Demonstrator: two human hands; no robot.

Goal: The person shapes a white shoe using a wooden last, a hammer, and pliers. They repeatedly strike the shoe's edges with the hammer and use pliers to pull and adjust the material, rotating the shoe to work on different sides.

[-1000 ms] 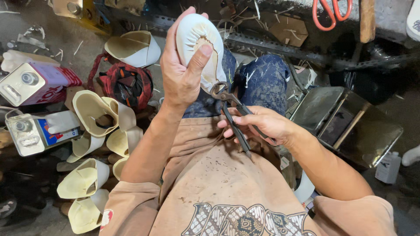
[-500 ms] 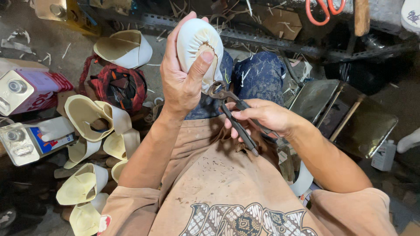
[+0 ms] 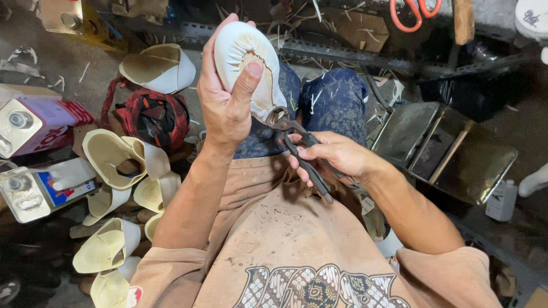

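Item: shoe [image 3: 246, 63], upper centre of the frame, toe end up, sole side toward the camera. Cream-white upper pulled over a form, edges gathered in small pleats around a tan insole patch. Held by the left hand [image 3: 225, 97]: fingers wrapped behind the toe, thumb pressed flat on the sole side. Judged light and rigid at the core, with a soft, pliable skin over it; the pleated margin looks easy to tear or shift, so the firm rounded body is the better place to grip, as the hand does now.

Item: pincers [image 3: 299, 151], centre of the frame. Dark, dull metal, long handles, curved head touching the lower edge of the shoe. Right hand [image 3: 337, 159] closed around the handles, fingers curled tight. Judged heavy for their size, hard and not slippery; taken by the handles.

Surroundings:
- Uppers [image 3: 114, 171], left of frame: a loose heap of pale yellow and white pieces, limp, thin, curling.
- Tins [image 3: 23, 194], far left: two rectangular metal cans with screw caps.
- Scissors [image 3: 415, 11], top right: orange handles, hanging.
- Trays [image 3: 456, 154], right: dark, glossy, shallow, with a wooden stick lying across.
- Apron [image 3: 274, 245], lower centre: tan, stained cloth over the lap.
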